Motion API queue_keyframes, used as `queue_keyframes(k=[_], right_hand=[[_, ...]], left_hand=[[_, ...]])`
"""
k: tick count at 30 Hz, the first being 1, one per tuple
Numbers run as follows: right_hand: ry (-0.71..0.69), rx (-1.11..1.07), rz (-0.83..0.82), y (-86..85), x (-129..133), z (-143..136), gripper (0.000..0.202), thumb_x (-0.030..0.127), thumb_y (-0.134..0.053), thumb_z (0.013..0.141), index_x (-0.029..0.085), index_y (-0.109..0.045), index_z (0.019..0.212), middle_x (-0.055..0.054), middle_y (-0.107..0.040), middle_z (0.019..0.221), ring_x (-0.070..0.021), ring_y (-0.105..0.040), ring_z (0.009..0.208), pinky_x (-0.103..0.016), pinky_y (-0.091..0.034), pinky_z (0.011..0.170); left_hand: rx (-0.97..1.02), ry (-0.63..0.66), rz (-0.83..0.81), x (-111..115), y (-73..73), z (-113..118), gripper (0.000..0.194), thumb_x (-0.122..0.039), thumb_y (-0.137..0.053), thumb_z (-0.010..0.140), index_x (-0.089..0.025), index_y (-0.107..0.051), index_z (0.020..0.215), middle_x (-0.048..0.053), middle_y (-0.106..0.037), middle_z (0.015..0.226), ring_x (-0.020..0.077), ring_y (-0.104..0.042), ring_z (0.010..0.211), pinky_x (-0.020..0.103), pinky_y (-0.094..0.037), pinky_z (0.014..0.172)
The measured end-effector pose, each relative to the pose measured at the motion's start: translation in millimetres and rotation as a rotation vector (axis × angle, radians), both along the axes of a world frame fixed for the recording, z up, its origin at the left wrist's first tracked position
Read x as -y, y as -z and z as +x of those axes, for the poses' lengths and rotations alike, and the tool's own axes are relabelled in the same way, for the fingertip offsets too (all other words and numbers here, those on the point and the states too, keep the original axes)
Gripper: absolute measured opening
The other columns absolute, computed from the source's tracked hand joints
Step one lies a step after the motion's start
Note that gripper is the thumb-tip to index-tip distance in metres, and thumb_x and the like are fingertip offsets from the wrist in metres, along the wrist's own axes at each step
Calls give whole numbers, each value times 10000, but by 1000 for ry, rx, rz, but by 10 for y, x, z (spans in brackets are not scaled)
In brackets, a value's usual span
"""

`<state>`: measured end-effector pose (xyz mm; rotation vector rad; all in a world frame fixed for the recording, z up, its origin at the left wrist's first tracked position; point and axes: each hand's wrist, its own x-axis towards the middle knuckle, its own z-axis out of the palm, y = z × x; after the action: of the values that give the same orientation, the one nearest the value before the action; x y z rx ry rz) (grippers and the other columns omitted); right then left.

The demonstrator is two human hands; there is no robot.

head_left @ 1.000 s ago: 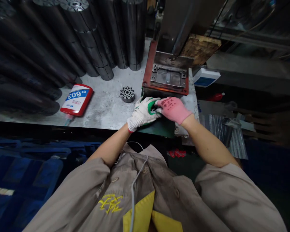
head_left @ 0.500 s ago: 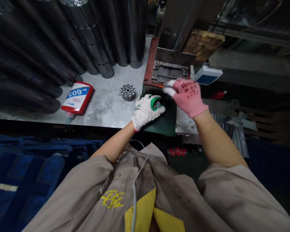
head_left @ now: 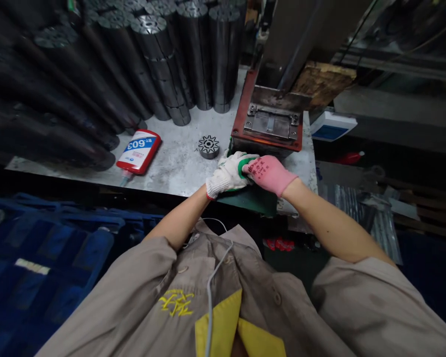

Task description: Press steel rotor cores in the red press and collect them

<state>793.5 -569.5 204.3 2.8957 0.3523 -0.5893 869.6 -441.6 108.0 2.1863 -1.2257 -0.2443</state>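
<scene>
My left hand [head_left: 230, 172], in a white and green glove, is wrapped around a small round metal part, a slotted rotor core, now hidden by the gloves. My right hand [head_left: 269, 173], in a pink glove, meets it from the right, its fingers closed at the part; what they pinch is hidden. Both hands are over a dark green sheet at the bench's front edge. Left of them a similar slotted rotor core [head_left: 208, 147] stands on the bench. Just behind the hands is a red-based metal fixture [head_left: 239, 119] with a metal slide block [head_left: 271, 124] on top.
Tall stacks of dark slotted cores [head_left: 196, 59] stand at the back left of the metal bench [head_left: 171, 168]. A red bottle [head_left: 139, 151] lies near its front edge. Right of the fixture is a white box [head_left: 332, 125] with a blue panel. Blue crates [head_left: 59, 248] are below, left.
My right hand has moved down and left from the fixture's front to my left hand. Plates now fill the fixture's top, where a dark gap showed. The view has shifted slightly.
</scene>
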Motion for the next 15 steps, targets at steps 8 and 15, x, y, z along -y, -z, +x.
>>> queue_keyframes(k=[8,15], right_hand=[[639,595,920,359,735,-478,384,519,-642,925,259,-810,1153,-62,-813,1170,-322,-741,1152,-498,-565,1056],[787,523,1126,691,593,-644,415,568,-703,788,270,-836,1045,-82,-808,1186,-368,-721,1205,-580,-512,1153]], left_hand=[[-147,-177,-98,132,-142,-89,460,-497,-698,905,-261,-744,1297,81,-744,1271,285,-701,1211,494,-488,1173],[-22,-248,81,138,-204,-212,501,-534,-672,922,-319,-706,1373,64,-713,1335,305,-684,1239,517,-464,1181]])
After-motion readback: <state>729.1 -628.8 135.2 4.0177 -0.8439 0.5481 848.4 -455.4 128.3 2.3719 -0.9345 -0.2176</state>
